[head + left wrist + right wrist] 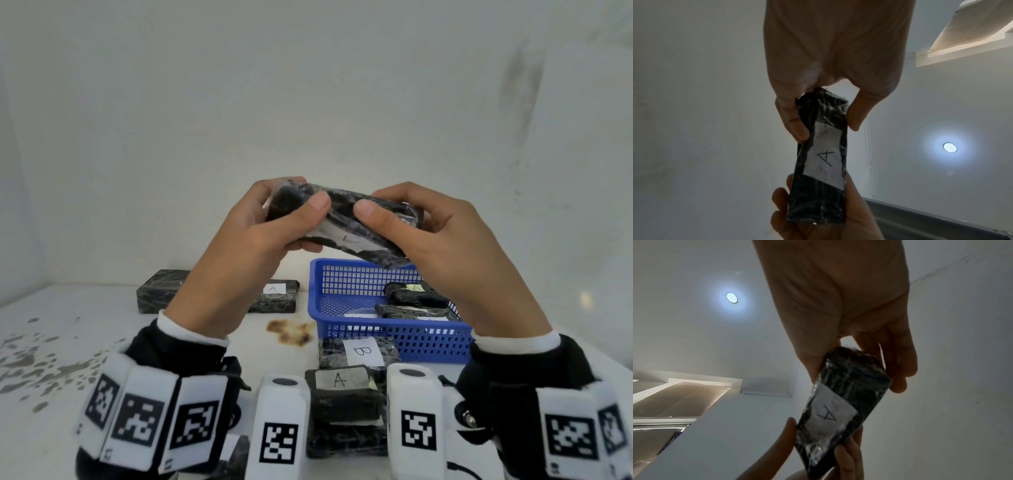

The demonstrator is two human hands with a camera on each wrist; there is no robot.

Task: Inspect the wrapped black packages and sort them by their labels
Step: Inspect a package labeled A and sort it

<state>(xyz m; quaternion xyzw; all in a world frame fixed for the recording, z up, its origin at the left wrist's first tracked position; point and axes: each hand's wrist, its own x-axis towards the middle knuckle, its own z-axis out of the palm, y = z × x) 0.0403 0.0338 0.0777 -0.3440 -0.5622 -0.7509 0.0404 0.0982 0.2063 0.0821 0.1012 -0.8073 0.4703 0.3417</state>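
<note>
So the white bench (85, 342) is the biggest thing here, speckled with grey spots on the left and a brown stain (291, 331) near the middle. Sitting on it to the right is a blue basket (342, 274) with a couple of wrapped black packages inside, one showing an A label (416, 287). Further back on the left lies a long package (154, 296), also marked A. Closer to the camera there's a small stack (344, 394): a package with an A on top, and one marked B (363, 351) just behind it, touching the basket's front wall.

Up in the air above the basket, both hands have one held package (346, 219) between them. The left hand (260, 233) is curled around its left end, thumb pressed on top, and the right hand (438, 233) grips the other end the same way. The wrist views show its white label (823, 155) reads A, facing down and away from the head camera.
</note>
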